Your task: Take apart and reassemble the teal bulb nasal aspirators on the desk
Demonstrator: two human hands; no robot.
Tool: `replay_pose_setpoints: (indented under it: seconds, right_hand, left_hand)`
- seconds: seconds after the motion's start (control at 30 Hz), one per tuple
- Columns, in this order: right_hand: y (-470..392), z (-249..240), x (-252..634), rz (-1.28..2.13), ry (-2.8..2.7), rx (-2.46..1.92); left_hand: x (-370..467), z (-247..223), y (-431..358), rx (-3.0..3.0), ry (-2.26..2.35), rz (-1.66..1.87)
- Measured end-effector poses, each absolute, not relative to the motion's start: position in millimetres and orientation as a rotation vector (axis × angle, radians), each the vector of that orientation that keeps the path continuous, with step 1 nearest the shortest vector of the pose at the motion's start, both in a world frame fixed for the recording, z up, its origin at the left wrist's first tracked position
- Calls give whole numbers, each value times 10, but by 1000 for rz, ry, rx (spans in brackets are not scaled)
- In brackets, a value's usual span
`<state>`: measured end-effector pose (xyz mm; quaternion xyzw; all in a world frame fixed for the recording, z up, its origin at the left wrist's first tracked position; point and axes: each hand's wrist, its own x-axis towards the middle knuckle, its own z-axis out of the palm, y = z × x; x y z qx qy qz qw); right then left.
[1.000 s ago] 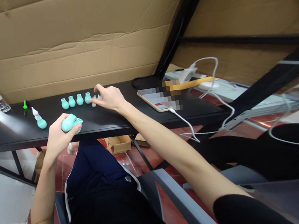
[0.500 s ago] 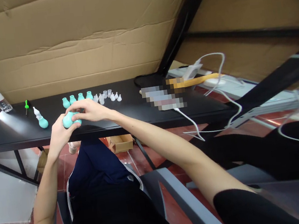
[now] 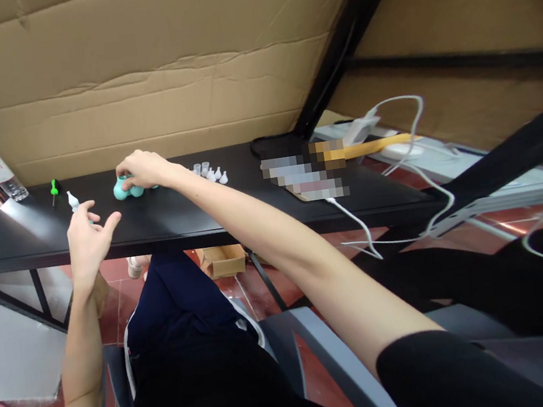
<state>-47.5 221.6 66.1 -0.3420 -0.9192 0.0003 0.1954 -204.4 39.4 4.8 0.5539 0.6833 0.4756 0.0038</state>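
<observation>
My right hand (image 3: 143, 170) reaches over the row of teal bulbs, its thumb and fingers closed around the leftmost teal bulb (image 3: 120, 189). Another teal bulb (image 3: 136, 191) shows just under that hand; the rest of the row is mostly covered. My left hand (image 3: 89, 237) hovers near the front left of the black table, thumb and fingers apart, holding nothing. Behind its fingers stands a white nozzle (image 3: 73, 200); the teal bulb under it is almost hidden. Small white nozzles (image 3: 217, 174) and clear cups (image 3: 201, 169) lie right of my right hand.
On the black table (image 3: 251, 199) are a green-handled tool (image 3: 54, 188), a water bottle (image 3: 1, 170) at the left end, and a blurred-out flat device with a white cable (image 3: 354, 215). Cardboard (image 3: 156, 65) rises behind. A metal post (image 3: 349, 37) slants at the right.
My hands have parted. The right hand moved up and back to the bulb row, and the teal bulb is no longer between both hands. My left hand moved left and opened.
</observation>
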Motion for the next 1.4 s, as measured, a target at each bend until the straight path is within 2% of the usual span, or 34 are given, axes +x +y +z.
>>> replay_pose_setpoints:
  seconds: [0.17, 0.3, 0.67, 0.97, 1.07, 1.23, 1.4]
  right_hand:
    - [2171, 616, -522, -119, -2683, -1113]
    - [2164, 600, -493, -111, -2669, -1159]
    - [2239, 534, -346, 43, -2604, -1139]
    - [2324, 490, -255, 70, -2533, -1096]
    - [2219, 481, -203, 89, -2400, -931]
    - [1827, 386, -159, 444, -2299, -434]
    - [1493, 277, -39, 665, -2355, -207]
  left_hand:
    - [-2242, 12, 458, 1653, 2450, 1638]
    - [-2366, -52, 522, 1580, 2602, 1534]
    - [-2414, -140, 717, 1798, 2616, 1073]
    - [-2419, -114, 694, 1835, 2369, 1256]
    - [-2365, -130, 709, 1918, 2325, 1261]
    - [-2186, -165, 721, 2230, 2203, 1261]
    - [-2036, -167, 648, 2630, 1887, 1299]
